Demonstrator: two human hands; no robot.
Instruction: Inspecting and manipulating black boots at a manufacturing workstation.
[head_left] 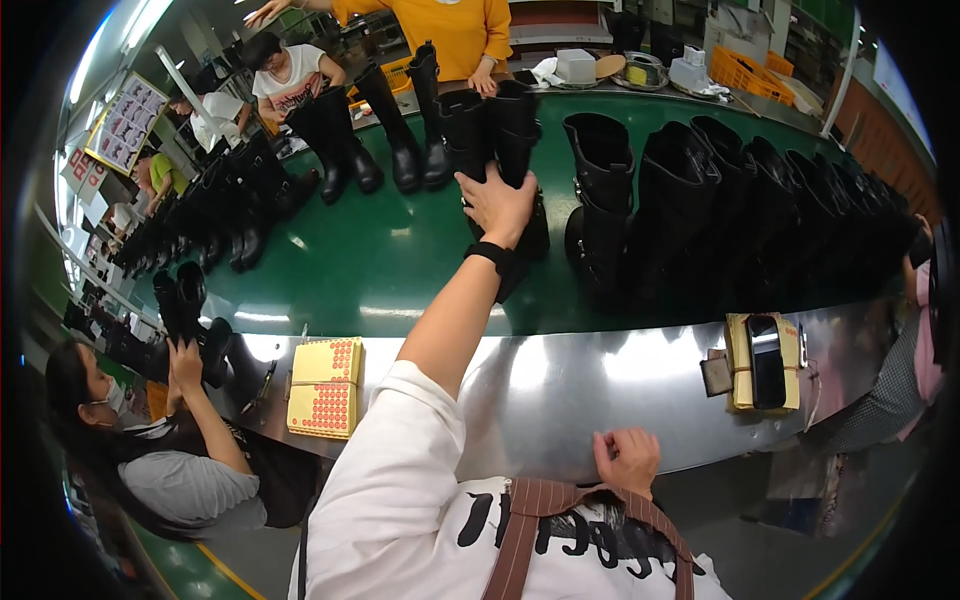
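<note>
My left hand [498,208] reaches far out across the green belt, its fingers wrapped round the shafts of a pair of tall black boots [513,125]. The boots stand upright side by side, and my hand and wrist cover part of them. Close to my body, my right hand [628,460] is by the front edge of the metal table [540,400]. Its fingers are curled, with nothing seen in them. Just right of the held pair stands another black boot [602,190] with straps and buckles.
More black boots [690,200] line the right side of the belt [400,270]; others [390,120] stand left. A yellow card stack [326,388] and a phone [767,362] on another stack lie on the metal. A co-worker [190,440] handles boots at left; another [440,40] stands opposite.
</note>
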